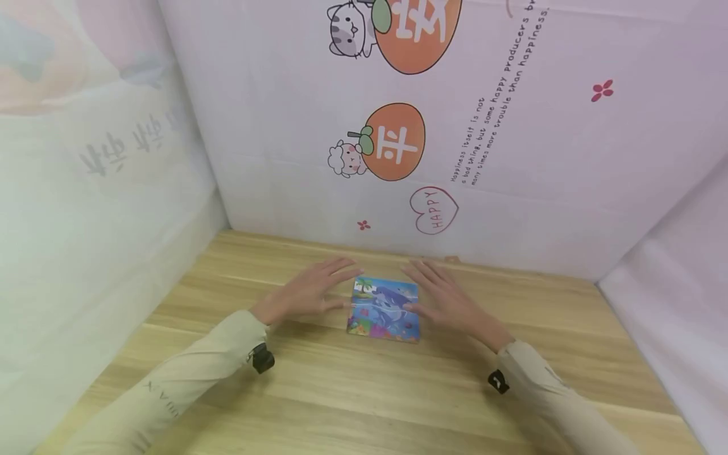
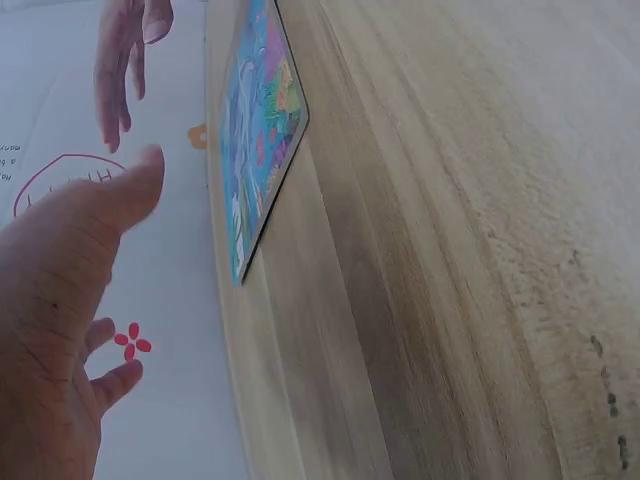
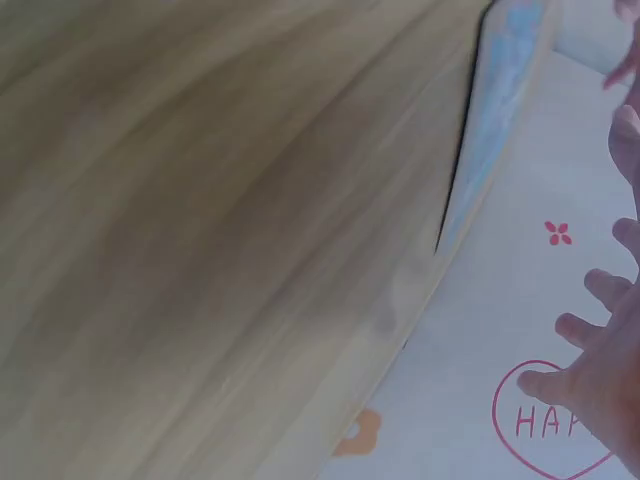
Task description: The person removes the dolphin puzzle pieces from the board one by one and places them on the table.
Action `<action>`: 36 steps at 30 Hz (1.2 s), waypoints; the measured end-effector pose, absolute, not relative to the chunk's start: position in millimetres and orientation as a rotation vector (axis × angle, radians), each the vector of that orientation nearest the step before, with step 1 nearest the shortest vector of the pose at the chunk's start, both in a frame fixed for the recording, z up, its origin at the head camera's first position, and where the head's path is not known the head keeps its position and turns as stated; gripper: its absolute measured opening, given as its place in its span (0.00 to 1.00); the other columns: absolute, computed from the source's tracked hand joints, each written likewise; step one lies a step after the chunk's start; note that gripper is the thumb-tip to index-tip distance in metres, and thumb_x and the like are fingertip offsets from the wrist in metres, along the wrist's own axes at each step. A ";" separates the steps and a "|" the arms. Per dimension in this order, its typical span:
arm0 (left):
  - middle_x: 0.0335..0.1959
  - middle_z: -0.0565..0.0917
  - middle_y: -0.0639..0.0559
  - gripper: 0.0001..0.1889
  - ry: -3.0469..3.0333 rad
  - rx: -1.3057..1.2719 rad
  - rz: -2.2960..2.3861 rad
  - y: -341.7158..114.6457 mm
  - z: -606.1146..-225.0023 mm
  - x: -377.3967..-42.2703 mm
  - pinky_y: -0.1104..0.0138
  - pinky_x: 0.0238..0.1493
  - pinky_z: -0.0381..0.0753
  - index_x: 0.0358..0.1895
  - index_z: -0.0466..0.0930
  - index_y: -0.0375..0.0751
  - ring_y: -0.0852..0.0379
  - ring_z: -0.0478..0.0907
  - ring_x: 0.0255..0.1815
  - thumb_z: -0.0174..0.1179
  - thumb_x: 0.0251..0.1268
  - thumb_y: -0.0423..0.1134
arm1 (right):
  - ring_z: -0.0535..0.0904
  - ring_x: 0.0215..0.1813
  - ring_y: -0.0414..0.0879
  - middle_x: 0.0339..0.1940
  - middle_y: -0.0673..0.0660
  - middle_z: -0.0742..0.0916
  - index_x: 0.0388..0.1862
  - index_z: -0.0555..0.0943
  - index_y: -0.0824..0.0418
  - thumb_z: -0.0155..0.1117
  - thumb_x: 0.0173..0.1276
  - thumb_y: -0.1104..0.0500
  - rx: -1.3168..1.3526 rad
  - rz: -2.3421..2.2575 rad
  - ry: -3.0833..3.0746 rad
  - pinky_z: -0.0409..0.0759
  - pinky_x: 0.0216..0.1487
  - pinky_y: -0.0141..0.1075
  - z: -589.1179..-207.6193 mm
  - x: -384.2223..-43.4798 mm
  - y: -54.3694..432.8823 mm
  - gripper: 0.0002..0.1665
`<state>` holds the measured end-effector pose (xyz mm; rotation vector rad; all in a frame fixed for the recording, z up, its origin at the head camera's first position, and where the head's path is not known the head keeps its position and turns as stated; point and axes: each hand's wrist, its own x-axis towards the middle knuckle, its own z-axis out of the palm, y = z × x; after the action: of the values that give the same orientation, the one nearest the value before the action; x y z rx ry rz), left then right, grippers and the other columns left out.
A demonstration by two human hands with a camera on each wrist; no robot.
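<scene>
In the head view, the left hand [image 1: 309, 289] and right hand [image 1: 452, 302], fingers loosely spread, flank a sea-picture board [image 1: 382, 311] on the wooden table [image 1: 341, 392]. Left wrist: the board lies flat near an outstretched thumb. Right wrist: parted fingers hover clear of it.

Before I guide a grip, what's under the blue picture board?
The wood tabletop shows around the blue picture board, which appears to lie on it. Nothing pokes out at visible edges; the area directly beneath is covered.
</scene>
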<state>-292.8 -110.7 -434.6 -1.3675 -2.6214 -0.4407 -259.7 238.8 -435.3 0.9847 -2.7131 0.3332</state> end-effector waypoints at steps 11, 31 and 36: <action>0.83 0.62 0.44 0.37 -2.831 -1.190 -0.764 -107.5 -435.7 -295.1 0.40 0.82 0.62 0.84 0.58 0.51 0.43 0.58 0.83 0.61 0.78 0.52 | 0.60 0.82 0.64 0.85 0.62 0.64 0.84 0.64 0.51 0.67 0.73 0.38 0.959 0.437 -2.823 0.54 0.83 0.69 -435.5 -270.4 211.1 0.46; 0.72 0.74 0.33 0.32 -2.899 -0.837 -1.557 -98.3 -446.3 -297.8 0.50 0.56 0.91 0.81 0.61 0.41 0.34 0.79 0.66 0.58 0.81 0.44 | 0.75 0.67 0.57 0.69 0.63 0.77 0.77 0.71 0.62 0.70 0.73 0.43 1.090 0.586 -2.899 0.79 0.73 0.55 -456.3 -296.6 172.8 0.41; 0.69 0.76 0.30 0.31 -2.940 -0.499 -1.722 -94.3 -438.6 -296.6 0.58 0.42 0.94 0.79 0.63 0.37 0.39 0.85 0.54 0.58 0.81 0.45 | 0.76 0.64 0.55 0.67 0.63 0.78 0.77 0.70 0.64 0.67 0.76 0.46 1.081 0.604 -2.979 0.82 0.69 0.50 -451.9 -302.5 165.0 0.38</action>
<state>-296.6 -94.3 -438.6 -0.4990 -2.9402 -1.7223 -302.5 165.0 -451.9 1.0815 -2.9790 0.6041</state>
